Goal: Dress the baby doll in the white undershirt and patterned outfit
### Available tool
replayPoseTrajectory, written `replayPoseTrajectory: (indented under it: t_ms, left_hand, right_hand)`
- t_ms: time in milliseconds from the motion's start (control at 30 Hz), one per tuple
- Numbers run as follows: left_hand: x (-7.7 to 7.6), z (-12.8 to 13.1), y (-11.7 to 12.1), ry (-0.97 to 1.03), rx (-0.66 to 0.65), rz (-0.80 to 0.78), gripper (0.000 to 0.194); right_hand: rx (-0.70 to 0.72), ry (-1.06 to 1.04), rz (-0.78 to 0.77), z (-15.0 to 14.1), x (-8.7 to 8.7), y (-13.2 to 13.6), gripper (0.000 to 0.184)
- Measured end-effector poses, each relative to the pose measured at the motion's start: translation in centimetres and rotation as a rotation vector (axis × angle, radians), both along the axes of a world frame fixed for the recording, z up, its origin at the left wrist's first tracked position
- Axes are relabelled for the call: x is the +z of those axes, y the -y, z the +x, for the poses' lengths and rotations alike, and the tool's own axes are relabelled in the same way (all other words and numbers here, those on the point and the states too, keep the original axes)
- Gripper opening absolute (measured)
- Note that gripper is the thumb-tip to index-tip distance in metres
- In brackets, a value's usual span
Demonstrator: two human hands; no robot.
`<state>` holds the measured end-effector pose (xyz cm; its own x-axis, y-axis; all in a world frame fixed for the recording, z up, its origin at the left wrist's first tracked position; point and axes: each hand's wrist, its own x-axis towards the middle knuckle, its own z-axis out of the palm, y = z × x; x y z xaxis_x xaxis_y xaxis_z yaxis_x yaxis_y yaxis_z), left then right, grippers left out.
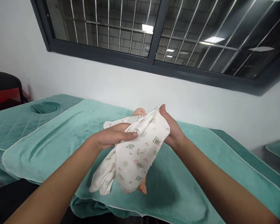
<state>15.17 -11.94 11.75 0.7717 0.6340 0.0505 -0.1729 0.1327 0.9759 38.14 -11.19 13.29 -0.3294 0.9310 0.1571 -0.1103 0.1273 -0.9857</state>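
White print cloth (140, 155) hangs b/w both hands, in front of the doll (139, 111), long way slanting top R to low L. L hand (114, 135) pinches its fold, lower; R hand (175, 130) grips top corner. Hands apart, above green bed cover (189, 186).

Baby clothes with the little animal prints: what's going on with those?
A person is holding the white baby clothes up in both hands, the left pinching the bunched edge and the right the upper corner. Behind them, a doll lies on the green bed cover, mostly hidden.
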Motion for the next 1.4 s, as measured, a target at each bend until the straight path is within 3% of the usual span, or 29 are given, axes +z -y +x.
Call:
replayPoseTrajectory:
  t_ms: [67,133,233,300,333,400,533,633,733,833,933,1067,1100,1267,1400]
  left_hand:
    - [0.1,-0.2,0.1,-0.038,-0.054,0.037,0.046]
    - [0.3,0.2,0.1,0.017,0.066,0.031,0.046]
    - [0.1,1.5,0.0,0.136,0.349,-0.004,0.032]
    - [-0.2,2.2,-0.1,0.163,0.420,-0.030,0.032]
    - [-0.4,2.3,-0.2,0.151,0.425,-0.037,0.034]
    - [-0.7,2.0,-0.3,0.060,0.359,0.017,0.040]
    - [-1.1,1.0,-0.5,-0.175,0.180,0.204,0.044]
    - [-1.4,1.4,-0.4,0.081,0.349,0.029,0.042]
    - [-1.8,2.7,0.0,0.294,0.483,-0.155,0.040]
    - [-2.2,3.4,0.6,0.252,0.476,-0.251,0.040]
    - [-2.9,2.8,0.8,0.195,0.384,-0.254,0.043]
    - [-3.9,1.4,0.6,0.052,0.079,-0.164,0.051]
    - [-4.0,1.3,0.6,0.055,0.058,-0.159,0.053]
    - [-3.9,2.7,0.8,0.320,0.350,-0.250,0.047]
    - [-3.4,3.8,1.9,0.352,0.449,-0.290,0.045]
  right_hand:
    - [-0.001,-0.055,-0.030,0.2,-0.3,0.2,0.068]
    - [0.043,-0.008,-0.064,0.3,-0.7,0.8,0.064]
    - [0.333,0.288,-0.070,-0.1,-0.7,1.8,0.059]
    - [0.486,0.394,-0.033,-0.5,-0.3,2.3,0.053]
    - [0.478,0.361,-0.012,-0.8,-0.1,2.4,0.048]
    - [0.334,0.173,0.013,-1.3,0.1,2.2,0.040]
    - [0.119,-0.095,-0.053,-1.6,-1.0,0.9,0.047]
    - [0.018,-0.100,-0.122,-1.6,-2.7,0.8,0.051]
    - [0.185,0.006,-0.183,-1.7,-4.1,1.4,0.053]
    - [0.415,0.029,-0.197,-1.7,-4.4,1.9,0.060]
    - [0.274,-0.124,-0.164,-1.6,-4.3,1.8,0.052]
    - [0.079,-0.276,-0.208,-1.7,-4.7,1.3,0.052]
    - [0.065,-0.285,-0.233,-1.8,-5.1,1.3,0.055]
    - [0.102,-0.354,-0.300,-2.3,-7.1,2.1,0.067]
    - [0.206,-0.324,-0.286,-2.2,-7.7,3.7,0.069]
